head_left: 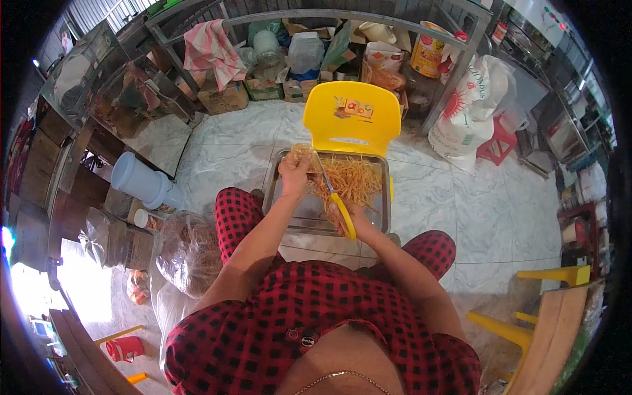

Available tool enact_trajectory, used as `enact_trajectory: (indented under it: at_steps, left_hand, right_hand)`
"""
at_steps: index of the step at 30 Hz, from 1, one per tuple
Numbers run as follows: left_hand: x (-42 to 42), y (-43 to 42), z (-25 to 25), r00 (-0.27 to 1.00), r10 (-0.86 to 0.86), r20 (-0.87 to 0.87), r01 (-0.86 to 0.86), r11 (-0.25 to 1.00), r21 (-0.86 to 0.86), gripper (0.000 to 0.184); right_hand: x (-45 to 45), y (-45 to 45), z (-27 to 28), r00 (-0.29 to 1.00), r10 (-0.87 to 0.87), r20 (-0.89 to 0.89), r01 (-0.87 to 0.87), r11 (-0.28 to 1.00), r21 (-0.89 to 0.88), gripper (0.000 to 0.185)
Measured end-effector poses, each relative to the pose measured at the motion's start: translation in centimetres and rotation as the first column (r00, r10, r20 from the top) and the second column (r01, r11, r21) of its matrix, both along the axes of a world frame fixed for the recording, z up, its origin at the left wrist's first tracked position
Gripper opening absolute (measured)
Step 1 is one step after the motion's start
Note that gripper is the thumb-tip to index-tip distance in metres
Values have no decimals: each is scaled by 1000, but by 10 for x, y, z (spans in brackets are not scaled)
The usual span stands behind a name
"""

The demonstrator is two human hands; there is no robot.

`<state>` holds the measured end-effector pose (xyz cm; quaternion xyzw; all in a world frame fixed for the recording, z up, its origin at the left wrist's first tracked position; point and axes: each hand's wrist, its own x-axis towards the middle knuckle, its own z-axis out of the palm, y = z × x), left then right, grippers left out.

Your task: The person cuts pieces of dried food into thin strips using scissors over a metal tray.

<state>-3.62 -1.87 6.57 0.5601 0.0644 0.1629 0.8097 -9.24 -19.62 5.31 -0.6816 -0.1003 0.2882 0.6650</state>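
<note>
A metal tray (309, 220) rests in front of me on a yellow chair (353, 125), with a heap of tan dried strands (359, 181) on its right part. My left hand (294, 172) is closed on a small bunch of strands (304, 153) over the tray's far left corner. Scissors with yellow handles (344, 217) are in my right hand (354, 217), its fingers wrapped round them near the tray's front. The blades point up and left, toward the bunch in my left hand.
A clear plastic bag (189, 253) of brownish material lies by my left leg. White buckets (141, 181) are at the left. Beyond the chair is a shelf with boxes. At the right are a white sack (467, 112) and a red stool (497, 141).
</note>
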Motion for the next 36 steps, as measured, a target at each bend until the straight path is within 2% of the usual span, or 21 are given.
enact_trajectory:
  at_steps: [3, 6, 9, 12, 15, 18, 24, 31, 36]
  left_hand:
    - [-8, -11, -11, 992, -87, -93, 92, 994, 59, 7]
    - [-16, -20, -12, 996, -75, -57, 74, 997, -23, 7]
    - [-17, -19, -10, 998, -55, -33, 54, 998, -33, 7]
    - [-14, -14, -18, 984, -139, -109, 130, 988, -84, 8]
    - [-16, -16, -15, 985, -128, -119, 118, 989, -85, 10]
    - [-19, -15, -16, 982, -136, -130, 121, 985, -119, 11]
    - [-10, -3, -15, 993, -37, -116, 21, 990, -136, 9]
    - [4, 8, 5, 1000, -1, -13, 2, 999, 54, 12]
    - [15, 19, -1, 1000, -4, 14, 1, 983, 182, 16]
  right_hand:
    - [5, 4, -3, 996, -50, -69, 51, 999, 17, 47]
    - [6, 2, -3, 996, -38, -82, 35, 999, -40, 50]
    - [2, 5, 4, 996, -63, -63, 60, 998, -35, 52]
    - [4, 4, 2, 996, -71, -56, 68, 996, -61, 51]
    - [-1, 0, 9, 995, -67, -70, 69, 997, 17, 46]
    - [-4, 1, 15, 996, -77, -49, 73, 994, -77, 42]
    - [1, -3, 1, 1000, 0, -21, -1, 1000, -25, 43]
    - [5, -6, 4, 991, 129, 34, -130, 992, 12, 45]
    - [5, -9, 4, 989, 145, -29, -145, 989, -7, 48]
